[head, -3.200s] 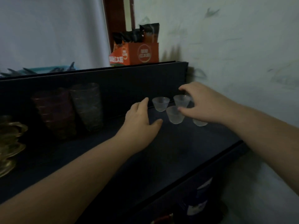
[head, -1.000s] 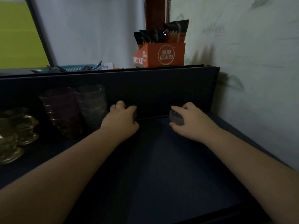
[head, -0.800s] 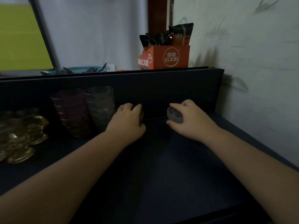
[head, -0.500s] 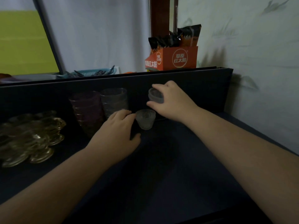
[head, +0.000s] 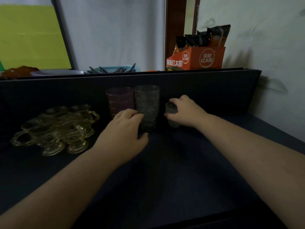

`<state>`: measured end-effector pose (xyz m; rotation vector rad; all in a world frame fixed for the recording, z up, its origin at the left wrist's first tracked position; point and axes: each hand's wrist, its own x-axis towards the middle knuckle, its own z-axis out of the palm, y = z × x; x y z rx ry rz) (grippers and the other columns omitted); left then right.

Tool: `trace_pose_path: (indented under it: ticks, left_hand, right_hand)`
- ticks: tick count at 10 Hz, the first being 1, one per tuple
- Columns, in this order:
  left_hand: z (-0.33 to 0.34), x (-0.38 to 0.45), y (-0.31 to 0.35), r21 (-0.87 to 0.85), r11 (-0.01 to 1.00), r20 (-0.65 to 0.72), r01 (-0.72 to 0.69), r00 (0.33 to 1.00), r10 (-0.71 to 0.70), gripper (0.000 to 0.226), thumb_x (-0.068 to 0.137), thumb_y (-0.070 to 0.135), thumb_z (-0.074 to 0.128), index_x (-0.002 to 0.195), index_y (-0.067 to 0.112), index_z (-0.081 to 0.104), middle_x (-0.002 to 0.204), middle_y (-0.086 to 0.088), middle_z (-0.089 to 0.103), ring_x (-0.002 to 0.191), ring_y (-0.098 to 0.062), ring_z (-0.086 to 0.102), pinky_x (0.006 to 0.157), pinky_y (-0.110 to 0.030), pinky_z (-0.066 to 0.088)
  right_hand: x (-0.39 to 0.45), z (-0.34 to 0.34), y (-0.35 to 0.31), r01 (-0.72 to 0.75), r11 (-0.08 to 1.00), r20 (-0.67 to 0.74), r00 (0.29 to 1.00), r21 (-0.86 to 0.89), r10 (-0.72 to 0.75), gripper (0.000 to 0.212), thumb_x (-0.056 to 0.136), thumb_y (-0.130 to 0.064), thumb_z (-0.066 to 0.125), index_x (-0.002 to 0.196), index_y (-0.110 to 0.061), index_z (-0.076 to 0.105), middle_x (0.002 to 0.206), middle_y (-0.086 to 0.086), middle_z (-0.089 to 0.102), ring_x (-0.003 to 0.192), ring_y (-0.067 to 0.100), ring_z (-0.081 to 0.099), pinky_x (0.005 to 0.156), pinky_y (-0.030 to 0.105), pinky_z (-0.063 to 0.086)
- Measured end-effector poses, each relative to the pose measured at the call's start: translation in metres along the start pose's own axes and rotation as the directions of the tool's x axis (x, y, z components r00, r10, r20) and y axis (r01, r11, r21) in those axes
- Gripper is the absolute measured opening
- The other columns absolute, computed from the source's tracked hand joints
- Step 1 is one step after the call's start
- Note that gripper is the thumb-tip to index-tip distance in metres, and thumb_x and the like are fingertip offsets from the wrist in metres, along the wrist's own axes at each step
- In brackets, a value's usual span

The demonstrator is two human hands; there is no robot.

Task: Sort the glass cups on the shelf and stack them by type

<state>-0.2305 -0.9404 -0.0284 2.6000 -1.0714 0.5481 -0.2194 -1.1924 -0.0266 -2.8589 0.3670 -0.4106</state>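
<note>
On the dark shelf (head: pixel 181 171) my right hand (head: pixel 186 111) grips a stack of small frosted cups (head: pixel 172 115), its bottom cup resting on the shelf surface. Just left of it stands a stack of grey textured tumblers (head: pixel 147 104), and beside that a stack of dark purple tumblers (head: pixel 119 100). My left hand (head: pixel 123 138) rests in front of these two stacks, fingers spread and touching the base of the grey stack, holding nothing. Several amber handled glass cups (head: pixel 56 129) are grouped at the far left.
A raised back panel (head: pixel 206 90) runs behind the cups. On the ledge above it sit an orange box of snack packets (head: pixel 196 59) and a blue basket (head: pixel 113 70). A pale wall (head: pixel 272 55) closes the right side.
My right hand has lowered its small cups onto the cup that stood by the grey tumblers, forming one stack. My left hand has shifted left in front of the tumbler stacks.
</note>
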Motion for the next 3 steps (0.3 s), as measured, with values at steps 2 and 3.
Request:
trace_pose_path:
  ticks: [2, 3]
  left_hand:
    - [-0.009, -0.013, -0.016, -0.031, 0.998, -0.045, -0.059, 0.997, 0.058, 0.066, 0.088, 0.048, 0.056, 0.146, 0.023, 0.037, 0.149, 0.002, 0.035, 0.138, -0.017, 0.028, 0.112, -0.034, 0.03]
    - [-0.015, -0.02, -0.026, -0.021, 0.996, -0.067, -0.089, 0.994, 0.088, 0.065, 0.089, 0.047, 0.055, 0.146, 0.023, 0.037, 0.149, 0.002, 0.036, 0.138, -0.017, 0.029, 0.111, -0.03, 0.026]
  right_hand:
    - [-0.014, -0.008, -0.008, -0.001, 0.989, 0.057, 0.998, -0.145, 0.009, 0.097, 0.074, -0.057, 0.073, 0.155, -0.028, 0.028, 0.142, 0.008, 0.037, 0.13, 0.029, 0.041, 0.1, 0.041, 0.045]
    - [-0.029, -0.017, -0.019, 0.002, 0.981, -0.076, 0.997, -0.196, -0.017, 0.091, 0.075, -0.057, 0.071, 0.152, -0.025, 0.034, 0.142, 0.008, 0.038, 0.131, 0.03, 0.039, 0.099, 0.044, 0.045]
